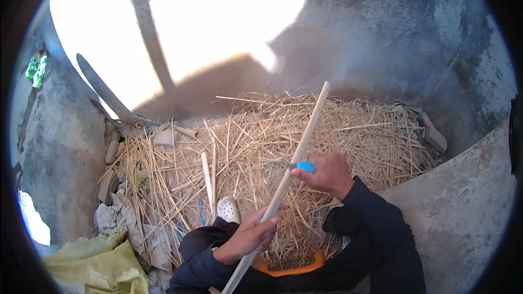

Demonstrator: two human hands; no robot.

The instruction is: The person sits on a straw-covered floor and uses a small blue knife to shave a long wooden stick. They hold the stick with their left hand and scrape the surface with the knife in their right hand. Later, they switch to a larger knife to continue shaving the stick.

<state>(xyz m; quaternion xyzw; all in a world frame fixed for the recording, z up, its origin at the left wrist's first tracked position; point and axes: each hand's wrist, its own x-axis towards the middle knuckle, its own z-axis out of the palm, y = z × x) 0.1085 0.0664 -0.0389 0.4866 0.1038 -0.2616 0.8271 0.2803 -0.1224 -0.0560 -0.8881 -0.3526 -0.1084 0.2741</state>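
A long, pale wooden strip (pixel 310 129) slants up and away from the lower edge, its far end over the straw. My left hand (pixel 253 234) is closed around its lower part, thumb lying along the near side. Higher up, my right hand (pixel 330 175) grips a small blue-handled tool (pixel 306 167). The tool's short dark end touches the strip or lies right against it; its exact shape is hard to make out, and my fingers cover part of the handle.
Loose straw and split sticks (pixel 370 136) cover the ground ahead. A white clog (pixel 227 209) is on my foot, and something orange and curved (pixel 294 269) lies between my legs. At the left are stones (pixel 107 187) and a yellowish sack (pixel 103 267). A sunlit concrete wall (pixel 354 38) rises behind.
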